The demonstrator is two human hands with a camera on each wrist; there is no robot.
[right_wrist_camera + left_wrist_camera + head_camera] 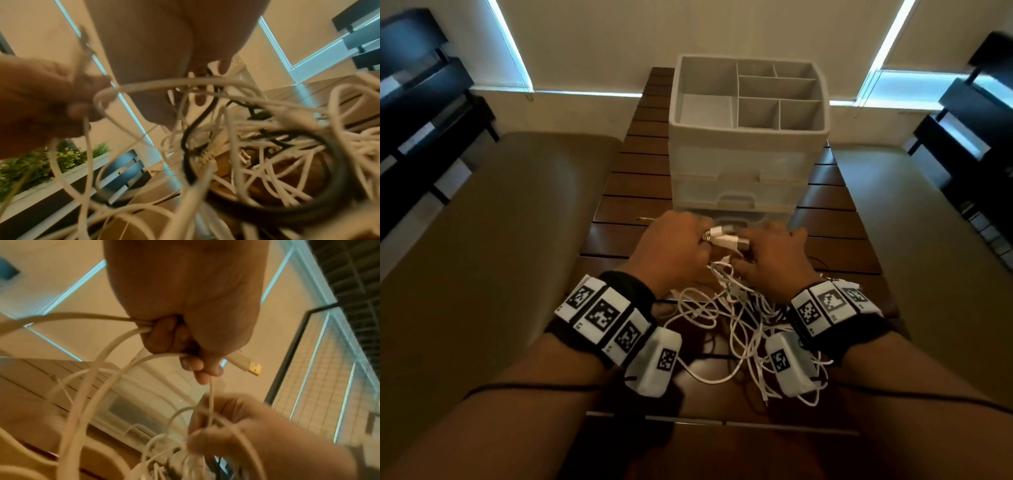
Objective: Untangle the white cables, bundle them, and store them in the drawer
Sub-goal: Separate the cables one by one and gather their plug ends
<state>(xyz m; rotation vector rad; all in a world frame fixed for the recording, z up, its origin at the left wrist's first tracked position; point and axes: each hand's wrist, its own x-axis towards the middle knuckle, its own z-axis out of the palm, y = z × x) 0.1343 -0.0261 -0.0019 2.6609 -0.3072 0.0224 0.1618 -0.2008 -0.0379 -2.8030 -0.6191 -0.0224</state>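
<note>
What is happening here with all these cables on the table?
A person is sorting a tangle of white cables on a wooden table. The left hand grips several cable ends, with a plug sticking out of the fist. The right hand holds other strands close beside it. Most cables still lie in a knotted pile, with a black cable mixed in. The drawer box behind looks closed; nothing is stored yet.

A dark brown slatted wooden table point(640, 192) carries everything. On it stand a translucent white plastic drawer unit point(743, 171) and a tangled heap of white cables point(726, 329).
</note>
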